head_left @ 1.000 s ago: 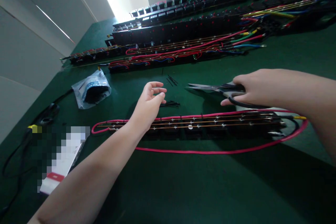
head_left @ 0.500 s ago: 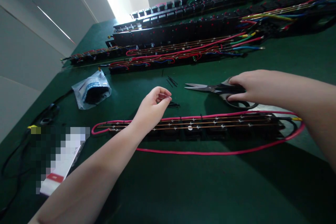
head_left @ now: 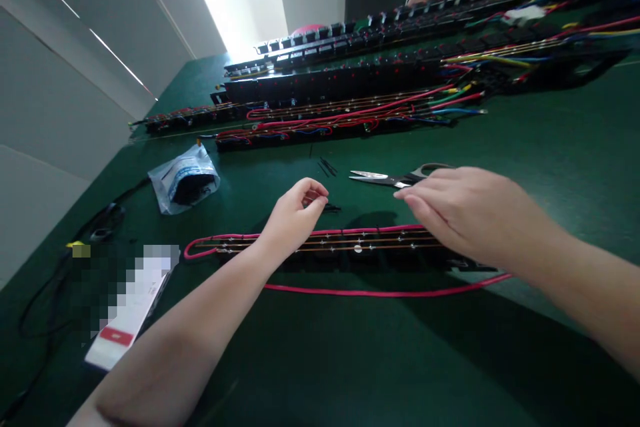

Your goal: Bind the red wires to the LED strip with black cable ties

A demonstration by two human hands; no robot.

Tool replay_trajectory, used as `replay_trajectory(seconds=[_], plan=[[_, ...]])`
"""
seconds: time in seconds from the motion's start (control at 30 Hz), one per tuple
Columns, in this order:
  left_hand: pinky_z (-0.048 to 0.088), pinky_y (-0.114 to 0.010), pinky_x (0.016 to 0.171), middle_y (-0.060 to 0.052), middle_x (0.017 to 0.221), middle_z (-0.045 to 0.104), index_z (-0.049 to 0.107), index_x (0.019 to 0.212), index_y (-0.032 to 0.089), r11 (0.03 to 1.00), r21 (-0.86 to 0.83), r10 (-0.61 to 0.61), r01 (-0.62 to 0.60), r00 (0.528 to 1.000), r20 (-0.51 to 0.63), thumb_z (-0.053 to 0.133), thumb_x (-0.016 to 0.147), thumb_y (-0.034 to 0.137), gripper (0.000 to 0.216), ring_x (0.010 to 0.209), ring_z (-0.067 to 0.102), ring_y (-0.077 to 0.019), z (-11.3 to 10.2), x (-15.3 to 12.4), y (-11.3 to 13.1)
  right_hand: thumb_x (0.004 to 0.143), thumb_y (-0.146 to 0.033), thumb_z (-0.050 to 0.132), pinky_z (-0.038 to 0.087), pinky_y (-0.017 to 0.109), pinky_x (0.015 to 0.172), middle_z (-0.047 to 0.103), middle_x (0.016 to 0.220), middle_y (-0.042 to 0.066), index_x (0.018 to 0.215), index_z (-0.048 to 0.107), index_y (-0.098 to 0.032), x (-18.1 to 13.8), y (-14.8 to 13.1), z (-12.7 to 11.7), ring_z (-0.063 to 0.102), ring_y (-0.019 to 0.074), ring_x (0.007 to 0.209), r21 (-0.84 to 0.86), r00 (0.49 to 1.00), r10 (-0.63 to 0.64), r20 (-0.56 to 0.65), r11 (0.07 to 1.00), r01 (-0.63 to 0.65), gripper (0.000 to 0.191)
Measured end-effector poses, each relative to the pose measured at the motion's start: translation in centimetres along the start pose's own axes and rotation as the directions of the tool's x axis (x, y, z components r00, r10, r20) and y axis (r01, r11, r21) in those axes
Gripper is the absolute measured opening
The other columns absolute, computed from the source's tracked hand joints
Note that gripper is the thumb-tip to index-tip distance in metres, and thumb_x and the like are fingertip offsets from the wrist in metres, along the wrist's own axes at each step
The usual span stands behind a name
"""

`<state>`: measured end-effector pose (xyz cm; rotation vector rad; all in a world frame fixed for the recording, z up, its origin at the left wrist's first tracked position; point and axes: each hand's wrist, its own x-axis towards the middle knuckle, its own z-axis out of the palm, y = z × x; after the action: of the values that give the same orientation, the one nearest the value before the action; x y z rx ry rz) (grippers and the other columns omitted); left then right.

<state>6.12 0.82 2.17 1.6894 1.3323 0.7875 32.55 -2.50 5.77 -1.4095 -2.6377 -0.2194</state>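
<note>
Her left hand pinches a black cable tie just above the wired socket strip. Right hand hovers loose, empty, beside scissors. The plastic bag contains dark ties.

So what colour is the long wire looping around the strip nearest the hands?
Pinkish red: the wire loops around the black strip. The head view, the only one, shows it.

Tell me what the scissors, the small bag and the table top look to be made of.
Scissors: bright metal blades, dark handles, likely plastic. Small bag: thin clear plastic, glossy and crinkled, dark contents showing through. Table top: matte green covering, maybe felt or rubber mat.
</note>
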Motion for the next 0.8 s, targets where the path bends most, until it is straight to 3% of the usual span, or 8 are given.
replay_trajectory(seconds=[0.1, 0.2, 0.3, 0.43, 0.6, 0.7, 0.8], plan=[[0.050, -0.030, 0.082, -0.003, 0.094, 0.068, 0.062, 0.094, 0.020, 1.000, 0.027, 0.001, -0.001, 1.000, 0.003, 0.055, 0.089, 0.022, 0.010, 0.091, 0.065, -0.0171, 0.0, -0.2, 0.3, 0.100, -0.033, 0.035, 0.039, 0.036, 0.069, 0.075, 0.084, 0.012, 0.089, 0.074, -0.017, -2.0, -1.0, 1.6, 0.063, 0.0239, 0.074, -0.011, 0.995, -0.092, -0.036, 0.996, 0.092, 0.044], [0.049, -0.030, 0.081, -0.003, 0.096, 0.069, 0.063, 0.095, 0.020, 0.998, 0.066, 0.008, -0.010, 1.000, 0.025, 0.055, 0.090, 0.023, 0.010, 0.092, 0.065, -0.0178, 0.0, -0.6, 0.8, 0.099, -0.045, 0.043, 0.034, 0.034, 0.062, 0.072, 0.078, 0.011, 0.090, 0.071, -0.016, -3.0, -1.4, 2.7, 0.061, 0.0237, 0.070, -0.050, 0.994, -0.085, -0.070, 0.995, 0.081, 0.042], [0.048, -0.030, 0.077, -0.003, 0.096, 0.070, 0.064, 0.096, 0.021, 0.975, 0.208, 0.070, -0.082, 0.995, 0.065, 0.051, 0.094, 0.026, 0.014, 0.090, 0.065, -0.0180, 0.0, -0.8, 1.2, 0.098, -0.048, 0.047, 0.029, 0.033, 0.059, 0.067, 0.073, 0.009, 0.081, 0.065, -0.017, -2.9, -1.8, 2.8, 0.058, 0.0221, 0.067, -0.046, 0.991, -0.123, -0.052, 0.992, 0.121, 0.041], [0.045, -0.032, 0.074, -0.004, 0.092, 0.070, 0.065, 0.093, 0.021, 0.918, 0.367, 0.129, -0.150, 0.988, 0.083, 0.049, 0.095, 0.026, 0.017, 0.086, 0.064, -0.0198, 0.7, -1.3, 1.7, 0.093, -0.053, 0.053, 0.028, 0.033, 0.059, 0.066, 0.076, 0.009, 0.084, 0.064, -0.016, -2.9, -2.0, 2.4, 0.055, 0.0221, 0.068, -0.020, 0.991, -0.128, -0.039, 0.992, 0.128, 0.039], [0.042, -0.039, 0.082, -0.009, 0.098, 0.072, 0.066, 0.096, 0.019, 0.610, 0.737, 0.398, -0.290, 0.917, 0.032, 0.045, 0.099, 0.026, 0.022, 0.091, 0.063, -0.0244, 4.3, -4.1, 3.1, 0.096, -0.048, 0.052, 0.031, 0.035, 0.062, 0.068, 0.082, 0.010, 0.096, 0.068, -0.016, -3.5, -1.9, 2.7, 0.056, 0.0248, 0.073, -0.003, 0.995, -0.100, -0.027, 0.995, 0.100, 0.035], [0.042, -0.040, 0.083, -0.011, 0.111, 0.071, 0.064, 0.113, 0.016, 0.477, 0.767, 0.502, -0.428, 0.850, 0.162, 0.048, 0.100, 0.033, 0.027, 0.097, 0.062, -0.0259, 6.5, -5.6, 3.5, 0.095, -0.044, 0.055, 0.033, 0.038, 0.066, 0.069, 0.086, 0.011, 0.105, 0.068, -0.014, -3.8, -1.8, 3.0, 0.058, 0.0276, 0.079, 0.010, 0.994, -0.096, -0.048, 0.995, 0.097, 0.034], [0.043, -0.040, 0.085, -0.011, 0.112, 0.069, 0.061, 0.122, 0.013, 0.419, 0.763, 0.553, -0.492, 0.805, 0.215, 0.050, 0.100, 0.036, 0.033, 0.099, 0.060, -0.0253, 7.0, -5.9, 3.1, 0.096, -0.046, 0.053, 0.034, 0.038, 0.067, 0.068, 0.085, 0.010, 0.102, 0.067, -0.016, -3.9, -1.8, 3.2, 0.058, 0.0276, 0.080, 0.018, 0.994, -0.091, -0.057, 0.996, 0.092, 0.034]])
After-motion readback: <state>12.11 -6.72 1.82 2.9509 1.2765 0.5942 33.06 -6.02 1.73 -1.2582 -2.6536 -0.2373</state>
